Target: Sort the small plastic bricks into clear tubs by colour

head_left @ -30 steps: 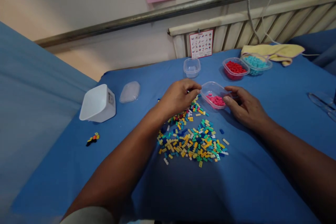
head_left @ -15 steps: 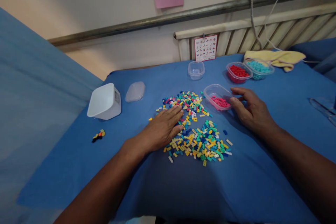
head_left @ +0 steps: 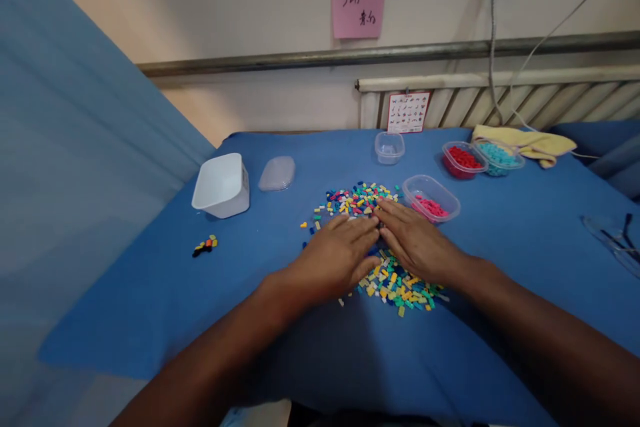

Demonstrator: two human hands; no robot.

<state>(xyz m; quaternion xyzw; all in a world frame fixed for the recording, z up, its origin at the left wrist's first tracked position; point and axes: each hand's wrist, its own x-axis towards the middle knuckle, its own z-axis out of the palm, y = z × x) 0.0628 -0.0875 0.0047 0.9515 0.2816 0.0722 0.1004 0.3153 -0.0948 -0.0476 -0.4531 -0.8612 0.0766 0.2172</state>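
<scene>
A loose pile of small building bricks (head_left: 400, 287) in yellow, green, blue, white and pink lies spread on the blue cloth. Over its left side rests my left hand (head_left: 340, 257), flat with the fingers stretched out. My right hand (head_left: 417, 243) lies over the pile's right side, fingers extended to the left, their tips meeting those of the left hand. Both palms face down and hide the middle of the pile. Just beyond my right hand stands a clear plastic tub (head_left: 447, 197) with pink bricks (head_left: 430, 207) in it.
A white box (head_left: 223, 187) and a clear lid (head_left: 277, 173) sit at the left, near a few joined bricks (head_left: 205, 245). At the back are an empty tub (head_left: 389, 148), a tub of red bricks (head_left: 464, 161), a tub of turquoise bricks (head_left: 499, 157) and a yellow cloth (head_left: 525, 142). Eyeglasses (head_left: 615, 240) lie right.
My right hand has left the rim of the pink-brick tub and moved left onto the pile, beside my left hand. The camera view has shifted and levelled.
</scene>
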